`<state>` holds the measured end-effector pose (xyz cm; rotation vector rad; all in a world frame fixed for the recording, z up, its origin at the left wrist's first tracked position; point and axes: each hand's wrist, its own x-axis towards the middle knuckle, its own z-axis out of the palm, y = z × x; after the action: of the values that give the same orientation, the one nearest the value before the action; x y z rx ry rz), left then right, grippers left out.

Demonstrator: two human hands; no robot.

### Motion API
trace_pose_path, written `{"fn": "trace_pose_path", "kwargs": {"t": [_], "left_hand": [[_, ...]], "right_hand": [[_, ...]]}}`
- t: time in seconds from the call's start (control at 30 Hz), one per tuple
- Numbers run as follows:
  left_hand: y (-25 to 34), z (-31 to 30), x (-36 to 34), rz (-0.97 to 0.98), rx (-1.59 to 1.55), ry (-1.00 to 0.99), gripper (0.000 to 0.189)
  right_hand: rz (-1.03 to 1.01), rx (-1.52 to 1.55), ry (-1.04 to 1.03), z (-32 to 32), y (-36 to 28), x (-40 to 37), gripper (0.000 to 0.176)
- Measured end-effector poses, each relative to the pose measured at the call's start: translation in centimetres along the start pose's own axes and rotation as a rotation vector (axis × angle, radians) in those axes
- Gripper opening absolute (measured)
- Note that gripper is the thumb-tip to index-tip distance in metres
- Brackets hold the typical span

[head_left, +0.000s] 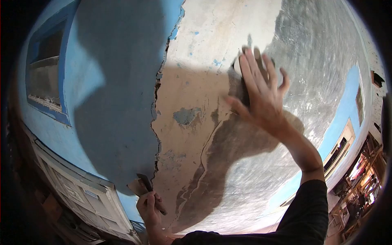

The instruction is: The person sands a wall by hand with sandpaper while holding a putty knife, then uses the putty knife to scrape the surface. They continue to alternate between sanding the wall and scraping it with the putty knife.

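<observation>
My right hand [263, 92] is raised against the wall [204, 49], fingers spread and slightly blurred, with its dark shadow close behind it. It lies over the border between peeled whitish plaster and a grey smeared coat [314, 53]. Low on the left, my left hand [150, 208] grips a scraper [141, 185] with a flat, pale blade and a dark edge. The scraper is beside the lower end of a jagged crack [156, 94] where blue paint ends. A grey-blue paint patch [187, 116] and a thinner, branching crack [203, 159] show between my hands.
At the left are a blue-framed window [45, 61] and a pale panelled door [81, 196]. Farther right, the wall has a light-framed opening [341, 143], with wooden framework [359, 175] and cluttered items beyond. My shadow covers much of the wall.
</observation>
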<state>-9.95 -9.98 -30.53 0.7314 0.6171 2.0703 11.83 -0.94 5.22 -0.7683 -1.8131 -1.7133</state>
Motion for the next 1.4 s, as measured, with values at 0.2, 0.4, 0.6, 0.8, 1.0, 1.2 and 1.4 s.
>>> {"fn": "trace_pose_path", "kwargs": {"t": [0.2,0.4,0.6,0.8,1.0,1.2,1.4], "left_hand": [[-0.3,1.6,0.7,-0.011,0.009,-0.127,0.022],[-0.1,0.5,0.6,-0.029,0.075,-0.011,0.021],[0.6,2.1,1.0,0.09,0.217,-0.166,0.016],[0.7,4.0,1.4,0.053,0.211,-0.19,0.016],[1.2,2.4,-0.1,0.015,0.328,-0.324,0.016],[-0.3,3.9,0.4,0.06,0.301,-0.218,0.013],[0.7,2.4,-0.1,0.1,0.372,-0.168,0.016]], "right_hand": [[0.072,-0.097,0.032,-0.4,0.6,2.7,0.087],[0.08,-0.039,-0.027,-0.7,1.9,0.1,0.085],[0.052,0.019,-0.018,-0.7,2.9,-1.0,0.088],[-0.036,-0.022,0.079,-0.5,2.9,2.2,0.087],[0.023,-0.004,-0.048,-1.2,2.7,-2.0,0.08],[0.04,-0.078,0.125,-0.3,2.9,3.2,0.071],[0.081,-0.038,0.058,-0.1,3.5,0.6,0.067]]}}
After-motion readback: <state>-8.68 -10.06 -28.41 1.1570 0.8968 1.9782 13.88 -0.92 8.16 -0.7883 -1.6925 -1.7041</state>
